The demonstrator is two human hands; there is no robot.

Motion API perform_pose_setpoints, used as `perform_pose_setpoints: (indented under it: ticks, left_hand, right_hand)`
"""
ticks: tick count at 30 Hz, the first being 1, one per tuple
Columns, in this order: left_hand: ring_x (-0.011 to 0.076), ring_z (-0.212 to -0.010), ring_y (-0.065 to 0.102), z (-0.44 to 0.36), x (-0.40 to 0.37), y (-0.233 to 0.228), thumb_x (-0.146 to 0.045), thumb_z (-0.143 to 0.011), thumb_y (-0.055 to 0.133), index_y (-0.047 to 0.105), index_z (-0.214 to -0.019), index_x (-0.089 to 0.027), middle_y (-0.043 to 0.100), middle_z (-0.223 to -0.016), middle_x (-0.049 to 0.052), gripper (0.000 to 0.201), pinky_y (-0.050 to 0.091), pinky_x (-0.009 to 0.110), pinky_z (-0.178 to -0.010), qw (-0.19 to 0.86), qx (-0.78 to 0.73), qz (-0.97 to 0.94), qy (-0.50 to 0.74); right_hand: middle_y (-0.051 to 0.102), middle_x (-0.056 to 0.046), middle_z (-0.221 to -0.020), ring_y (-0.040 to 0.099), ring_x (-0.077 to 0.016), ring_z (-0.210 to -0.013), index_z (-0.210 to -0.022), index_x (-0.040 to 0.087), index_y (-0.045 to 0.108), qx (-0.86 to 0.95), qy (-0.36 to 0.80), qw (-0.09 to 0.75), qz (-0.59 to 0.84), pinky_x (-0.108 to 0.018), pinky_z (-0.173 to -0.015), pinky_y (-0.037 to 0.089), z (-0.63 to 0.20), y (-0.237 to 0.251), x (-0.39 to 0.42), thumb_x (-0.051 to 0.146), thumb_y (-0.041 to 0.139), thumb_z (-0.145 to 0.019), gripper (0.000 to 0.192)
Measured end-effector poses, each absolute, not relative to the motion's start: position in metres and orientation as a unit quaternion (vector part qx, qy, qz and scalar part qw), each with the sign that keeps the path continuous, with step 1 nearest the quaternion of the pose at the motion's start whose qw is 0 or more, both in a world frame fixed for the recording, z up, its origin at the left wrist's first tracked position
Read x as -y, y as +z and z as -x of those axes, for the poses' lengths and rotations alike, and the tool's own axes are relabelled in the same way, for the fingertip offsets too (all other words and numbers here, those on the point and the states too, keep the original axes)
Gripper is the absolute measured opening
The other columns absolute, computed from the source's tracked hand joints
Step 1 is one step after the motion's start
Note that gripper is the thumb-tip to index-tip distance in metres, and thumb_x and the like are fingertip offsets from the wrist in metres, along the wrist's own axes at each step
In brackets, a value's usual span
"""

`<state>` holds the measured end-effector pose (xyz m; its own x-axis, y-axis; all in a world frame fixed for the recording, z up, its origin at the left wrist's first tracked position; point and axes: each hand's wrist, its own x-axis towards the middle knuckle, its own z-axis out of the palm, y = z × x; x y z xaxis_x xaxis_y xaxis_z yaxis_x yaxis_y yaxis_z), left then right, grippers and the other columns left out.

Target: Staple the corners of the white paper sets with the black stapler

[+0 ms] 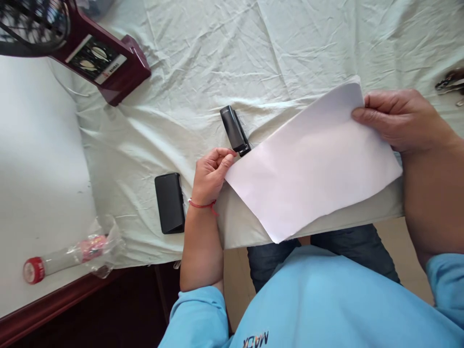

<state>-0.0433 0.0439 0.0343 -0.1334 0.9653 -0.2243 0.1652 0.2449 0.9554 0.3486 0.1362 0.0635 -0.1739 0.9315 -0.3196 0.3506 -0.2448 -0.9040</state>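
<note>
Holding a white sheet of paper (311, 162) at two opposite ends, the person works over a bench covered with a wrinkled pale cloth (203, 63). In the head view, the left hand (211, 176) is closed, thumb and fingertips pinching the paper's left corner. The right hand (397, 118) is closed too, fingers curled over the far right corner. The paper lies flat and slanted across the near edge of the bench, its near corner hanging past the edge above the person's lap. A black stapler (235, 130) lies on the cloth just beyond the left hand, its near end tucked at the paper's left edge. No staple or fold shows in the paper, so fastening looks not yet done. A black phone (169, 203) lies left of the left wrist. Farther left, a plastic bottle (65, 258) in a clear wrapper lies on its side.
</note>
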Motion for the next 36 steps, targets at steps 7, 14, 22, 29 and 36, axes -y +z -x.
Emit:
perform_pose_setpoints:
  ticks: [7, 14, 22, 29, 36]
  left_hand:
    - [0.0073, -0.046, 0.043, 0.038, -0.047, 0.036, -0.074, -0.085, 0.083, 0.068, -0.097, -0.022, 0.071, -0.066, -0.001, 0.055, 0.030, 0.025, -0.045, 0.466, -0.634, -0.465, 0.405]
    - [0.0067, -0.047, 0.031, 0.040, -0.047, 0.034, -0.046, -0.081, 0.090, 0.072, -0.097, -0.022, 0.046, -0.053, -0.010, 0.034, 0.022, 0.026, -0.048, 0.453, -0.652, -0.471, 0.385]
    - [0.0065, -0.047, 0.040, 0.036, -0.050, 0.027, -0.034, -0.078, 0.086, 0.066, -0.106, -0.023, 0.060, -0.061, -0.008, 0.037, 0.025, 0.025, -0.047, 0.403, -0.693, -0.434, 0.411]
    - [0.0053, -0.042, 0.036, 0.032, -0.049, 0.029, -0.045, -0.084, 0.085, 0.067, -0.104, -0.021, 0.069, -0.064, -0.004, 0.036, 0.021, 0.025, -0.041, 0.416, -0.694, -0.412, 0.419]
    - [0.0045, -0.040, 0.037, 0.032, -0.050, 0.030, -0.044, -0.083, 0.085, 0.076, -0.087, -0.018, 0.070, -0.061, -0.001, 0.028, 0.021, 0.024, -0.038, 0.436, -0.691, -0.408, 0.407]
  right_hand:
    - [0.061, -0.004, -0.078, 0.054, -0.0069, -0.054, -0.102, 0.017, 0.065, 0.543, 0.548, 0.218, 0.598, -0.016, -0.046, 0.041, -0.355, 0.060, -0.138, 0.051, 0.067, -0.086, 0.038]
    - [0.061, -0.004, -0.074, 0.054, -0.0085, -0.048, -0.100, 0.016, 0.066, 0.497, 0.537, 0.239, 0.639, -0.019, -0.044, 0.040, -0.349, 0.068, -0.139, 0.040, 0.066, -0.086, 0.028]
    - [0.063, -0.005, -0.080, 0.057, -0.0098, -0.051, -0.106, 0.018, 0.068, 0.492, 0.516, 0.236, 0.660, -0.021, -0.046, 0.043, -0.358, 0.058, -0.144, 0.043, 0.069, -0.084, 0.033]
    - [0.060, -0.004, -0.078, 0.052, -0.0045, -0.051, -0.101, 0.014, 0.069, 0.474, 0.482, 0.280, 0.681, -0.017, -0.049, 0.040, -0.344, 0.076, -0.138, 0.036, 0.067, -0.085, 0.027]
    - [0.061, -0.004, -0.085, 0.053, -0.0041, -0.057, -0.104, 0.016, 0.070, 0.462, 0.487, 0.301, 0.677, -0.018, -0.052, 0.042, -0.340, 0.079, -0.137, 0.033, 0.066, -0.086, 0.026]
